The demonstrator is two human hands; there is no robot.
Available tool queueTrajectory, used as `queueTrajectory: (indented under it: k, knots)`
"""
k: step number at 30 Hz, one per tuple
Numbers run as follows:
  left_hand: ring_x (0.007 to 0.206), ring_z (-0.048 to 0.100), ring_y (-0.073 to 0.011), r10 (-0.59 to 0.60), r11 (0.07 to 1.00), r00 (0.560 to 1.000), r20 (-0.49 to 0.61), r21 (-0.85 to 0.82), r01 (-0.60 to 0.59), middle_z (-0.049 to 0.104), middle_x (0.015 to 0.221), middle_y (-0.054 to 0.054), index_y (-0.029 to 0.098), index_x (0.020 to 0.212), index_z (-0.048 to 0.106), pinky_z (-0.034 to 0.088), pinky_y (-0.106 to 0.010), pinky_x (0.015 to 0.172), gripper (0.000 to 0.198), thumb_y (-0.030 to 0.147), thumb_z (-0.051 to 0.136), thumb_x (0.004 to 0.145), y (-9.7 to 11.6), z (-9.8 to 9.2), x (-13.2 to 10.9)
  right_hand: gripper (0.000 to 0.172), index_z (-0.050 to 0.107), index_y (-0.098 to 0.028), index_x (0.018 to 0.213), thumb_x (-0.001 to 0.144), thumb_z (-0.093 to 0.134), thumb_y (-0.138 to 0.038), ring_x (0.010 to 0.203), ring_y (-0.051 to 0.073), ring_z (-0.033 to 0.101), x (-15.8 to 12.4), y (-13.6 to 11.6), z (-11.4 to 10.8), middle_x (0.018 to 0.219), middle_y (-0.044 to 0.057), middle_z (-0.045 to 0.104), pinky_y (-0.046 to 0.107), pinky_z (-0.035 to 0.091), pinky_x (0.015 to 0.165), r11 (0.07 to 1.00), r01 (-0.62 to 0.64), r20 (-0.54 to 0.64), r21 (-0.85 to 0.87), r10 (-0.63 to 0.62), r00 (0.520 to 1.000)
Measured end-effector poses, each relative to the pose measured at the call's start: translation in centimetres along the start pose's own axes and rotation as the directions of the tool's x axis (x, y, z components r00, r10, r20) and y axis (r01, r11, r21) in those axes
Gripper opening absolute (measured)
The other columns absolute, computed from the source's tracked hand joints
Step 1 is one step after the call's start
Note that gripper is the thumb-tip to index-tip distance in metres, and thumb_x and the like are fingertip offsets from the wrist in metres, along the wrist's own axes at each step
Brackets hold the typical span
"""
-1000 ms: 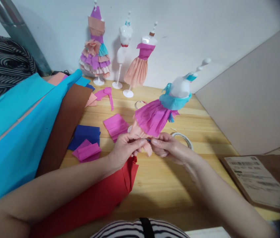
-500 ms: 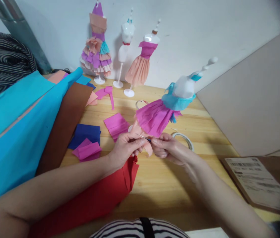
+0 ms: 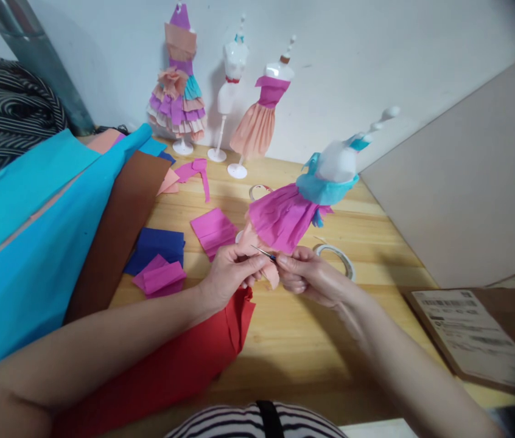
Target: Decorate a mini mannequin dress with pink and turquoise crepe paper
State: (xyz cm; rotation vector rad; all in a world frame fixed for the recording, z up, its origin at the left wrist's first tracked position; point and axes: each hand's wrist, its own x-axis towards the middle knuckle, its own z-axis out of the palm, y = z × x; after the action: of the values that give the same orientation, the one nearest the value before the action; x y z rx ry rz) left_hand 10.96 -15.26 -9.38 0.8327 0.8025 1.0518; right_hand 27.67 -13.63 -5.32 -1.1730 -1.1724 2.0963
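Note:
A mini dress-form mannequin leans tilted in front of me, dressed in a turquoise crepe-paper top and a magenta pleated skirt. Below its hem hangs peach crepe paper. My left hand is closed, pinching the peach paper between thumb and fingers. My right hand is closed around what look like small scissors; the thin metal point lies over the peach paper, pointing left. Their handles are mostly hidden in my fingers. The mannequin's stand is hidden behind the skirt and hands.
Several dressed mannequins, one the peach-skirted form, stand by the wall. Tape rolls lie on the wooden table. Turquoise, brown and red crepe paper spread left and in front. A cardboard package sits at right.
Almost nothing differs. The mannequin and the scissors have shifted very slightly left; both hands keep their grip.

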Motion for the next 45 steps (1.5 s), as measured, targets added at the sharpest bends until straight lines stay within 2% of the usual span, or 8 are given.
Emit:
queueTrajectory:
  k: [6,16,22,26,30,33,35,45]
  knots:
    - [0.043,0.045,-0.0055,-0.011,1.0,1.0,0.011,0.001,0.011,0.058,0.054,-0.001,0.012,0.07,0.067,0.032,-0.018,0.041,0.025,0.037,0.068,0.07,-0.2,-0.1,0.0,0.047,0.039,-0.018,0.054,0.07,0.072,-0.047,0.041,0.002,0.01,0.0,0.1,-0.2,0.045,-0.011,0.02,0.021,0.006,0.038,0.999,-0.001,-0.022,-0.05,0.0,1.0]
    - [0.04,0.043,-0.0038,-0.039,0.999,0.999,-0.016,-0.022,0.038,0.054,0.049,0.001,0.011,0.058,0.062,0.031,-0.017,0.04,0.029,0.038,0.07,0.068,0.0,0.1,0.0,0.046,0.04,-0.018,0.055,0.071,0.07,-0.05,0.042,0.004,0.013,-0.3,0.1,-0.1,0.046,-0.01,0.022,0.022,0.007,0.039,0.993,0.045,-0.065,-0.11,-0.052,0.997]
    - [0.042,0.045,-0.0042,-0.051,0.999,0.999,0.01,-0.007,0.051,0.058,0.052,-0.001,0.01,0.063,0.065,0.032,-0.017,0.04,0.023,0.032,0.066,0.07,0.1,-0.2,-0.1,0.037,0.054,-0.015,0.068,0.075,0.067,-0.048,0.042,0.004,0.015,-0.8,1.1,-1.3,0.047,-0.01,0.025,0.023,0.008,0.041,0.988,0.038,-0.072,-0.151,-0.05,0.996]
    - [0.037,0.045,-0.0058,-0.043,0.998,0.999,0.027,-0.048,0.044,0.058,0.048,-0.001,0.011,0.06,0.063,0.03,-0.017,0.036,0.019,0.026,0.058,0.071,-0.2,-0.2,-0.1,0.04,0.062,-0.01,0.08,0.078,0.063,-0.05,0.041,0.004,0.019,-1.3,1.8,-2.5,0.047,-0.009,0.029,0.024,0.01,0.041,0.965,0.048,-0.076,-0.259,-0.07,0.995]
    - [0.032,0.045,-0.0087,-0.086,0.99,0.991,-0.106,-0.125,0.072,0.057,0.043,-0.001,0.012,0.058,0.06,0.031,-0.019,0.031,0.014,0.023,0.052,0.064,-0.1,0.0,0.1,0.044,0.063,-0.009,0.085,0.077,0.062,-0.052,0.041,0.004,0.021,-1.5,2.0,-3.4,0.048,-0.009,0.033,0.023,0.01,0.041,0.944,0.052,-0.083,-0.325,-0.083,0.993]
    - [0.034,0.049,-0.0097,-0.112,0.987,0.958,-0.263,-0.142,0.076,0.063,0.054,-0.001,0.014,0.055,0.054,0.035,-0.02,0.032,0.003,0.014,0.052,0.053,0.3,0.0,0.5,0.045,0.064,-0.008,0.086,0.076,0.063,-0.051,0.041,0.004,0.021,-1.5,2.1,-3.9,0.048,-0.008,0.034,0.023,0.009,0.041,0.933,0.079,-0.071,-0.352,-0.11,0.991]
    - [0.036,0.052,-0.0098,-0.118,0.989,0.936,-0.332,-0.12,0.082,0.066,0.06,-0.002,0.014,0.057,0.054,0.039,-0.021,0.034,0.008,0.011,0.052,0.05,0.5,0.0,0.8,0.045,0.064,-0.007,0.087,0.076,0.063,-0.051,0.042,0.004,0.02,-1.4,2.1,-4.3,0.048,-0.008,0.034,0.023,0.01,0.042,0.928,0.108,-0.054,-0.357,-0.136,0.989]
    - [0.036,0.048,-0.0072,-0.087,0.994,0.929,-0.359,0.025,0.103,0.056,0.046,0.002,0.012,0.06,0.06,0.039,-0.018,0.037,0.013,0.008,0.059,0.048,1.2,-0.4,2.4,0.042,0.065,-0.01,0.083,0.075,0.063,-0.051,0.039,0.004,0.02,-1.1,2.0,-5.2,0.046,-0.009,0.032,0.022,0.009,0.039,0.925,0.163,-0.108,-0.342,-0.211,0.971]
